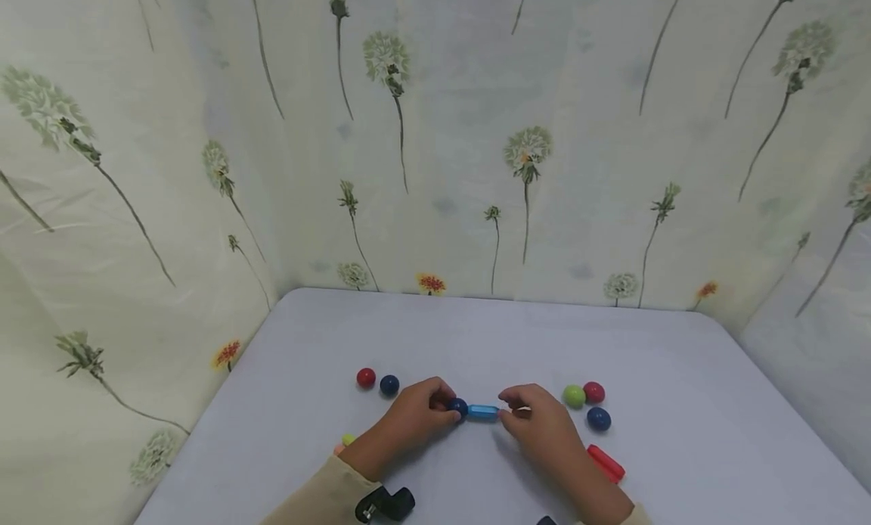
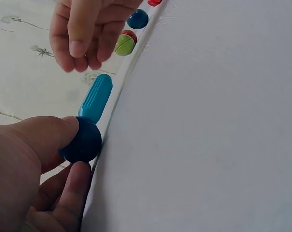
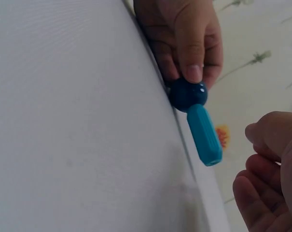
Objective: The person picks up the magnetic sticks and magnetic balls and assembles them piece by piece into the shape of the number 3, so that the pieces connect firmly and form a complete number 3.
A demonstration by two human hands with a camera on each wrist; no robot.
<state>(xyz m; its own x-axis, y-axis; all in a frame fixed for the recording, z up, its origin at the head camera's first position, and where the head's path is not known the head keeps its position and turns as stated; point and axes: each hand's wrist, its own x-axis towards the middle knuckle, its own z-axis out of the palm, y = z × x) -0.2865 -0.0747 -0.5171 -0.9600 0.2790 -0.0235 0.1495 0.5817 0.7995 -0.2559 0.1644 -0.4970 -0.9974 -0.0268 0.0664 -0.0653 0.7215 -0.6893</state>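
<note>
My left hand (image 1: 418, 411) pinches a dark blue ball (image 2: 84, 141) between thumb and fingers. A light blue ribbed stick (image 3: 204, 136) is joined end-on to that ball and points toward my right hand (image 1: 539, 419). The right hand holds nothing; its loosely bent fingers are close to the stick's free end but apart from it in both wrist views. Both hands are low over the white table, near its middle.
Left of the hands lie a red ball (image 1: 366, 378) and a dark blue ball (image 1: 390, 386); a yellow-green piece (image 1: 348, 439) is partly behind the left forearm. To the right are a green ball (image 1: 574, 396), a red ball (image 1: 594, 392), a blue ball (image 1: 599, 418) and red sticks (image 1: 605, 463).
</note>
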